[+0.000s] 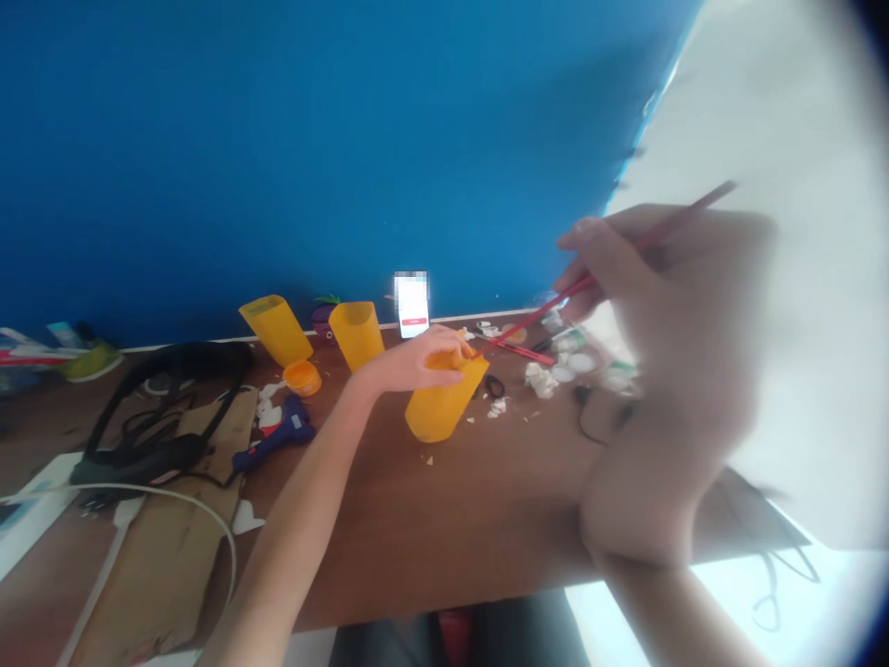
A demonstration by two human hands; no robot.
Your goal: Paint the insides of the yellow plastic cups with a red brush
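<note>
My left hand [436, 357] grips the upper rim of a yellow cup-like container [439, 408], which leans to the right on the brown table. Between the fingers of my right hand [625, 269] is a thin red paintbrush [566, 296], blurred, its far end reaching down to the container's rim by my left fingers. Whether the tip touches the rim I cannot tell. Two more yellow containers, one tilted [276, 332] and one more upright [356, 335], stand near the wall. A small open pot of orange-yellow paint [302, 377] sits in front of them.
A lit phone [413, 304] leans against the blue wall. Blue glue gun [281, 434], black headband-like gear [167, 408] and cardboard [201, 491] lie at left. Another red stick [524, 352], crumpled white scraps [540, 380] and small bits lie at right. A white cable [173, 496] crosses the cardboard.
</note>
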